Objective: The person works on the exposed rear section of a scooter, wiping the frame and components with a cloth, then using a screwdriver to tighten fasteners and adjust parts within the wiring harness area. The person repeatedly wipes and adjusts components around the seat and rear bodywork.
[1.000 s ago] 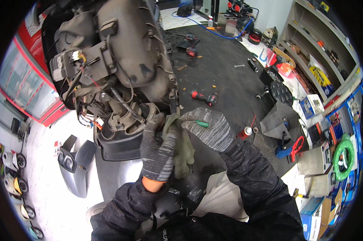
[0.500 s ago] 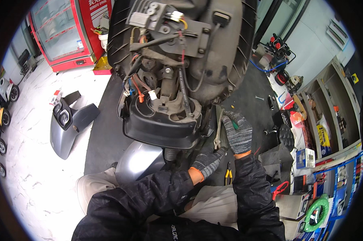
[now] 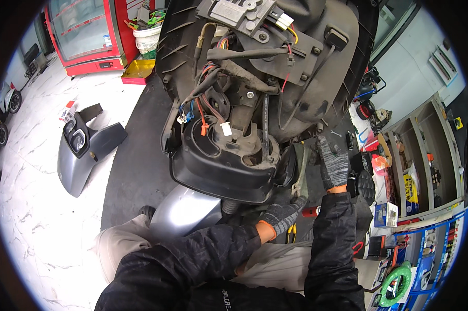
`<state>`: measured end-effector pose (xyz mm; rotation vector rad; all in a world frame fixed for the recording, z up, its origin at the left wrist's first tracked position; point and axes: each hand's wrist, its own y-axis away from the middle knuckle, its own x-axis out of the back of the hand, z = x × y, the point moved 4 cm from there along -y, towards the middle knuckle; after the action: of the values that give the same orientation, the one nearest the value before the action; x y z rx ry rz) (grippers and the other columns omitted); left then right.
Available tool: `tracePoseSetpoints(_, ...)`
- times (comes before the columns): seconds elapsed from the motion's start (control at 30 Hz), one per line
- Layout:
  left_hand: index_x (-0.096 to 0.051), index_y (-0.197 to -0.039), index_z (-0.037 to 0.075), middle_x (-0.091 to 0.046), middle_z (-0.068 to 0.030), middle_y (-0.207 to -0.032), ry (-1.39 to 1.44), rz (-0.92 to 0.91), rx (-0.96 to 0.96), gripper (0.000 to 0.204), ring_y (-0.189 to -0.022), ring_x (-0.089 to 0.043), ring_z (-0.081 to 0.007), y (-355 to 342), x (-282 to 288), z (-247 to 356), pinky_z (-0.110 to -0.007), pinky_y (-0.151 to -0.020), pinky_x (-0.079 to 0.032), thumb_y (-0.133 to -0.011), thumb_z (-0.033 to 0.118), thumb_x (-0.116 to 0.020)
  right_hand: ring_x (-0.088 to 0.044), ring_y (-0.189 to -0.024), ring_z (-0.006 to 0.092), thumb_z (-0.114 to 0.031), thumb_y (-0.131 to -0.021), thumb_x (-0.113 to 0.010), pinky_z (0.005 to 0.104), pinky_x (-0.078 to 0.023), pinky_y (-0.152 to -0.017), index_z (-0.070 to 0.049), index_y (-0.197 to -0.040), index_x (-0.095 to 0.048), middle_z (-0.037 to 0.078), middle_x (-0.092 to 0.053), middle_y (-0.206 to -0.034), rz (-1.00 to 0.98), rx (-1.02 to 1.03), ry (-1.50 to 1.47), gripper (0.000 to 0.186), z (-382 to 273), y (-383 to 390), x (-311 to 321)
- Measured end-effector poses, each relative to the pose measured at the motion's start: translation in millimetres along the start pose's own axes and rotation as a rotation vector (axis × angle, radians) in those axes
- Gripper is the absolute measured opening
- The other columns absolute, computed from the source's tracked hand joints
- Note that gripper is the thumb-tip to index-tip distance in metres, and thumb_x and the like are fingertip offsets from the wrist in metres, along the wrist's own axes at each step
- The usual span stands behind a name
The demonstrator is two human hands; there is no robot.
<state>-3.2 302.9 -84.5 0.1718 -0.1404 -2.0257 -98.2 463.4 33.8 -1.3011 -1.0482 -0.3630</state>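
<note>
My left hand (image 3: 282, 216), in a speckled grey glove, grips the lower end of an olive cloth (image 3: 302, 173), which is stretched upward beside a black plastic housing (image 3: 218, 179). My right hand (image 3: 334, 163), gloved alike, is higher, just right of the cloth, with curled fingertips at the lower edge of the grimy scooter body (image 3: 317, 78); what they hold is hidden. Loose wires end in orange (image 3: 204, 128) and white (image 3: 226, 129) connectors above the housing. A silver curved panel (image 3: 184, 212) lies below it. Yellow-handled pliers (image 3: 291, 233) show behind my left wrist.
A detached grey body panel (image 3: 83, 160) lies on the white floor to the left, beside a black mat (image 3: 127, 166). Behind are a red display fridge (image 3: 114, 41) and white bucket (image 3: 147, 39). Shelves (image 3: 420, 155), boxes (image 3: 386, 214) and a green coiled hose (image 3: 394, 285) line the right.
The view has swung left. My right hand has left the cloth and moved up along the body; the green handle in it no longer shows. My left hand has dropped, still holding the cloth.
</note>
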Motion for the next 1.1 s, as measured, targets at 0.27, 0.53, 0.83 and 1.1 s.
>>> tracePoseSetpoints(0.27,-0.068,-0.119,-0.003,-0.073,-0.0109,-0.104,0.053,0.093,-0.098,0.032,-0.094,-0.065,-0.0184,-8,-4,-6,-0.034,-0.087,-0.053,-0.103,0.025,-0.067,-0.067,-0.073,0.0163,-0.029,-0.107,-0.063,0.0342,-0.053,-0.066,-0.003,-0.109,-0.073,0.007,-0.072,-0.085,-0.068,-0.611,-0.4,0.028,31,6,-6)
tracePoseSetpoints(0.53,-0.069,-0.116,-0.003,-0.071,-0.0097,-0.096,0.169,0.022,-0.006,0.026,-0.089,-0.063,-0.015,0,8,19,-0.031,-0.08,-0.053,-0.103,0.02,-0.067,-0.067,-0.067,0.0216,-0.019,-0.105,-0.061,0.0342,-0.053,-0.062,-0.02,-0.131,-0.072,0.016,-0.07,-0.086,-0.058,-0.293,-0.05,0.028,14,2,0)
tracePoseSetpoints(0.83,-0.067,-0.109,-0.002,-0.067,-0.0093,-0.099,0.147,0.071,-0.339,0.018,-0.091,-0.065,-0.0199,10,3,29,-0.032,-0.081,-0.052,-0.102,0.015,-0.063,-0.061,-0.053,0.0156,-0.035,-0.101,-0.072,0.0301,-0.048,-0.053,-0.002,-0.089,-0.074,0.006,-0.067,-0.065,0.016,-0.95,-0.591,0.035,5,11,19)
tracePoseSetpoints(1.1,-0.063,-0.126,-0.002,-0.066,-0.0123,-0.121,0.449,0.136,-0.321,0.025,-0.111,-0.063,-0.0203,20,14,24,-0.033,-0.097,-0.051,-0.104,0.008,-0.059,-0.06,-0.05,0.015,-0.027,-0.102,-0.07,0.0304,-0.046,-0.051,0.002,-0.087,-0.074,0.008,-0.069,-0.067,-0.165,-0.964,-0.815,0.032,-26,72,87)
